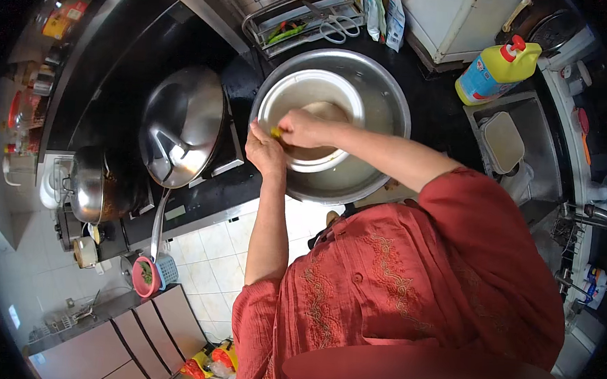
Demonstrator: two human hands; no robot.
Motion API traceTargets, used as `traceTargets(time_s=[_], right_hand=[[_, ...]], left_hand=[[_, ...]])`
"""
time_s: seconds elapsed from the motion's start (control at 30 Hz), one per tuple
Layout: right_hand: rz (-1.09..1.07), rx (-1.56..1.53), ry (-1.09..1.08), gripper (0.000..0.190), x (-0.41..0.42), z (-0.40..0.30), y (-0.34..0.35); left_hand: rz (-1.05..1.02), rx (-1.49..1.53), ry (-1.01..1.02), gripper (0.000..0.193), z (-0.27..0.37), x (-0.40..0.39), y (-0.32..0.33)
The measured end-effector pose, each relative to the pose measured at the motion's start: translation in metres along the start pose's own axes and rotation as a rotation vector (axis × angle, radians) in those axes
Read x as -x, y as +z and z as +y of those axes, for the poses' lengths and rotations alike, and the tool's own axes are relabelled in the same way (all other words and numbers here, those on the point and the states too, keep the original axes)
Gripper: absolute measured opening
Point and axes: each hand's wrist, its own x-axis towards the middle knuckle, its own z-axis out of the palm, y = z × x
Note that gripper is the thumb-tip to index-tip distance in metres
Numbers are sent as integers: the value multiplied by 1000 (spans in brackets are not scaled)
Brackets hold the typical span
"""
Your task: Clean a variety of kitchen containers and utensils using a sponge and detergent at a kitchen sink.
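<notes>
A white round bowl [358, 96] sits tilted inside a wide steel basin [403, 112], with cloudy water [383, 124] around it. My left hand [267, 152] grips the bowl's near left rim, thumb over the edge. Down inside the bowl is my right hand [306, 129], its fingers closed on a small yellow item [276, 132] pressed to the inner wall. Most of that item is hidden by the fingers, so its kind is unclear.
Left of the basin a steel wok [182, 125] covers a burner. Scissors [339, 29] and green peppers [287, 33] lie on a rack behind. A yellow pump jug [495, 73] stands by the sink [543, 152], which holds a plastic container [503, 142].
</notes>
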Motion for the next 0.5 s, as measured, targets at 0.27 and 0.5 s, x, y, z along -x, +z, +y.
traceTargets(time_s=[0.27, 0.5], right_hand=[[414, 19, 152, 18, -28, 9, 6], [585, 154, 429, 24, -30, 30, -11]], left_hand=[[-5, -30, 11, 33, -3, 3, 3], [-23, 26, -51, 37, 4, 9, -1]])
